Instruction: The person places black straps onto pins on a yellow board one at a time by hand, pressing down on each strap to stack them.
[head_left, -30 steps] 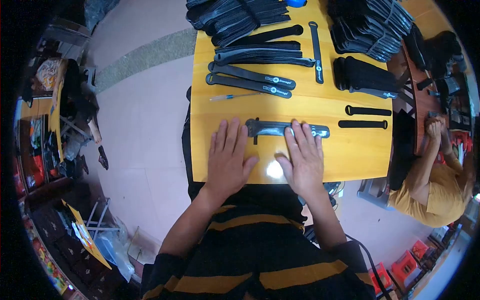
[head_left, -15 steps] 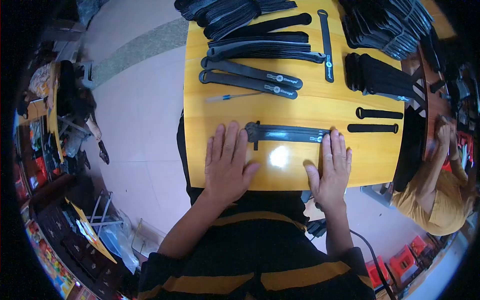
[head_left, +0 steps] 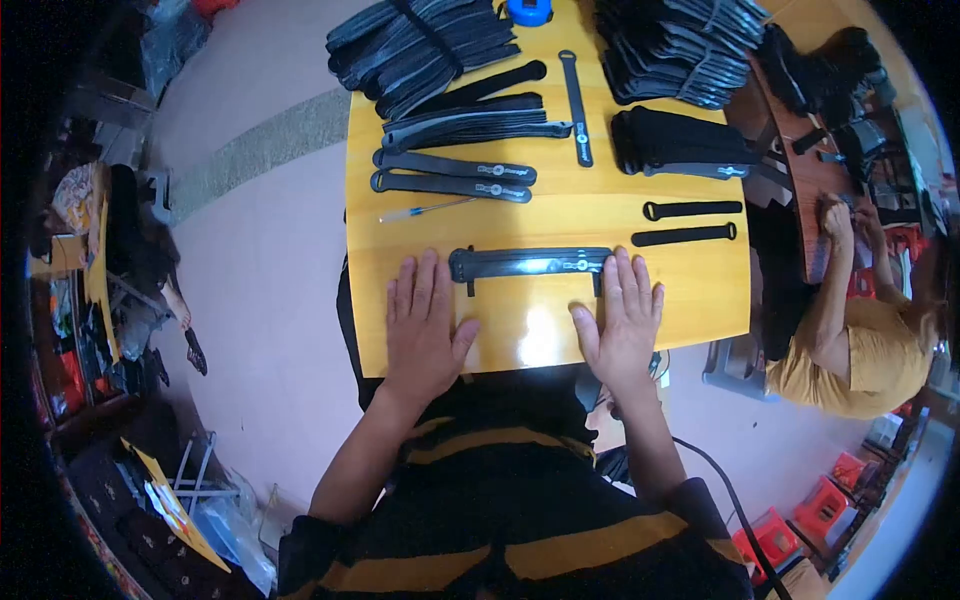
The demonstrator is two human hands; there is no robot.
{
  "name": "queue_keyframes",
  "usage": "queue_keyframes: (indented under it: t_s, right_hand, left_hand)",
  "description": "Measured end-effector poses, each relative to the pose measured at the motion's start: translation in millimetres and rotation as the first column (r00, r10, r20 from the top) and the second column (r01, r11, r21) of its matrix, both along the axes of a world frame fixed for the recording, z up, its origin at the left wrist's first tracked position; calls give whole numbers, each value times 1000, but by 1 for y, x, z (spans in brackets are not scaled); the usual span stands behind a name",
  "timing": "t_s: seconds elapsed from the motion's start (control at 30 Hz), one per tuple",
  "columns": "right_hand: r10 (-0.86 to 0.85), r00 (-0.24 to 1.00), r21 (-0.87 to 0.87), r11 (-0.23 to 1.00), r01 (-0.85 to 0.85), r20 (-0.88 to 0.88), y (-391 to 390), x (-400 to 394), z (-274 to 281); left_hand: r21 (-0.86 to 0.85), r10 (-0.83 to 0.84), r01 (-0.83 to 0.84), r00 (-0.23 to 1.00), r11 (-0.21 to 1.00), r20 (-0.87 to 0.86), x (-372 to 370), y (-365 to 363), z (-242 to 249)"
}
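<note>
On the yellow table (head_left: pixel 480 325), a strapped bundle of dark straps (head_left: pixel 530 262) lies crosswise, with a narrow black band near each end. My left hand (head_left: pixel 422 325) rests flat on the table beside the bundle's left end, fingers pointing away. Fingers of my right hand (head_left: pixel 622 320) lie at the bundle's right end, spread flat with the thumb apart. Neither hand grips anything. Two grey straps with white print (head_left: pixel 455 185) lie beyond the bundle, near a thin pen-like tool (head_left: pixel 405 214).
Stacks of dark straps (head_left: pixel 425 50) fill the far left, and tied stacks (head_left: pixel 680 50) the far right. Two short black straps (head_left: pixel 690 211) lie at the right. A blue round object (head_left: pixel 529 11) sits at the far edge. Another person (head_left: pixel 850 350) sits to the right.
The view has shifted, so the table appears further left and the blue object shows. A second narrow band now shows by my right hand. Both hands remain flat.
</note>
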State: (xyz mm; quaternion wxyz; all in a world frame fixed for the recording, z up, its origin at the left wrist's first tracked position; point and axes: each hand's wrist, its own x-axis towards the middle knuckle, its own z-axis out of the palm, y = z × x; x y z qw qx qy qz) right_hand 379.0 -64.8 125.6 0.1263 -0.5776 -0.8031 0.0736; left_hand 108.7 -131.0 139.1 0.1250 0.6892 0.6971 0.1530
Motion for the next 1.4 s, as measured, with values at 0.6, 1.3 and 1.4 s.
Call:
queue_keyframes:
  t_s: [0.6,1.3,1.4]
  right_hand:
    - [-3,1000,4,1000,3,-25,-3,1,5]
    - [-22,999,-1,1000,22,32,0,19,11]
    - [-83,996,57,995,84,-14,16,38,13]
  left_hand:
    - [-84,-178,174,983,981,-36,25,28,3]
    - [143,-56,41,993,989,103,9,-75,18]
    - [159,-50,23,984,987,169,9,-88,20]
